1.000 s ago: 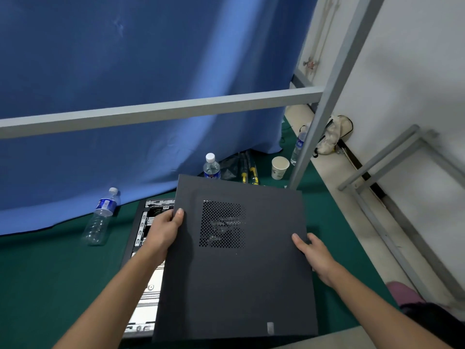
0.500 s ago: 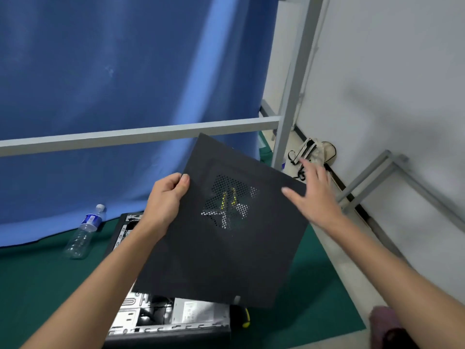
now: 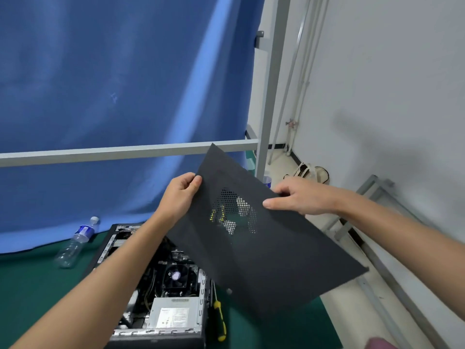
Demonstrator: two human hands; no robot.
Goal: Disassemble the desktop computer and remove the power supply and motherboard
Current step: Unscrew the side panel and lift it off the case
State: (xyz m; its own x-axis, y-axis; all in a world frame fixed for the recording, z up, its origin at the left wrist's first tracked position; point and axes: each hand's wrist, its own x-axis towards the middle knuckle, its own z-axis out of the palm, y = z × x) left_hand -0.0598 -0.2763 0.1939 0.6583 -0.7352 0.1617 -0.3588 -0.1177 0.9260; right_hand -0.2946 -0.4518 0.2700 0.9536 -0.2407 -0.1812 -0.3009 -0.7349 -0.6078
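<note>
Far left of the frame, a clear plastic water bottle (image 3: 76,241) lies on the green mat (image 3: 32,285), its blue label too small to read. Just right of it, the open computer case (image 3: 151,285) lies on the mat with its inside showing, partly crossed by the left forearm. Low in the case sits the grey power supply (image 3: 175,314) with a white sticker (print there, but nothing legible). Above it the CPU fan (image 3: 175,275) sits on the motherboard (image 3: 161,258), most of which is lost in shadow and behind the arm.

Centre frame, the left hand (image 3: 180,197) pinches the upper left edge of the black side panel (image 3: 261,248), thumb on top and fingers curled behind. The panel hangs tilted in the air above the case's right side, and through its perforated vent only blurry yellow and white shapes show. A yellow-handled screwdriver (image 3: 219,317) lies on the mat beside the case, tip hidden under the panel.

Right of centre, the right hand (image 3: 299,199) grips the panel's upper right edge, thumb across the face, fingers wrapped behind it. Beyond, a pale bag (image 3: 308,171) slumps by the white wall (image 3: 392,96).
</note>
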